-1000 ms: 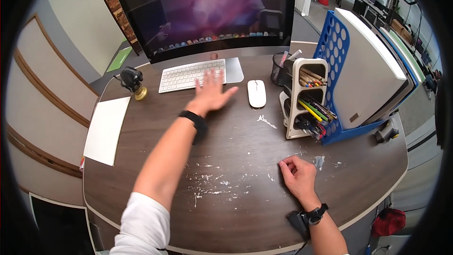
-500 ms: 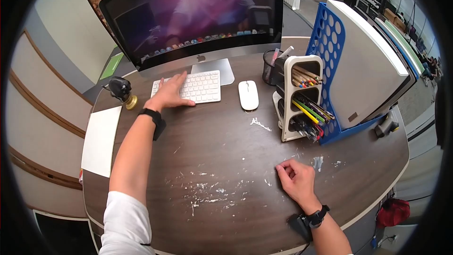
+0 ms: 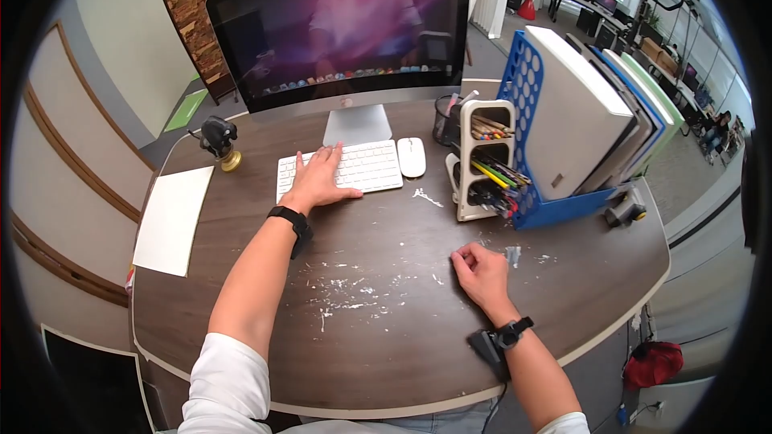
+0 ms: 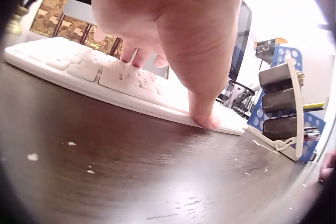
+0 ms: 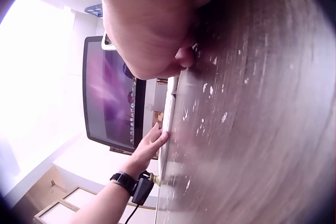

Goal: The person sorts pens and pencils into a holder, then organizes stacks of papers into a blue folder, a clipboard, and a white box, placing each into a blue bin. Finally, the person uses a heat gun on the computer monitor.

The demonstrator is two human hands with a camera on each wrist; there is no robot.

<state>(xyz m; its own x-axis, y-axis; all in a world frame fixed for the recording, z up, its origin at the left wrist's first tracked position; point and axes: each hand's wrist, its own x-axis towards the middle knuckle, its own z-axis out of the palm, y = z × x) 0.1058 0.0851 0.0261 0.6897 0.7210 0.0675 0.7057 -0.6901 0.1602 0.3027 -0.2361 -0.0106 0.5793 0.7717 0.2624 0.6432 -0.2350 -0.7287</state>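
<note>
My left hand [image 3: 316,182] lies spread over the left half of a white keyboard [image 3: 371,165]. In the left wrist view its fingertips rest on the keys, while the thumb [image 4: 203,115] presses at the keyboard's near edge. Right beside the keyboard's right end is a white mouse [image 3: 412,158]. My right hand [image 3: 485,275] rests on the desk to the right, fingers loosely curled, holding nothing.
Behind the keyboard stands a monitor [image 3: 354,32] on a metal stand [image 3: 358,123]. A pencil organizer [image 3: 464,193], mesh cup [image 3: 442,130] and blue file holder [image 3: 527,145] are at the right. White paper [image 3: 173,221] and a dark figurine [image 3: 217,138] lie left.
My left hand has gone from the keyboard's right part to its left part. The keyboard has shifted right, up beside the mouse, and nearer to me. The right hand stays put.
</note>
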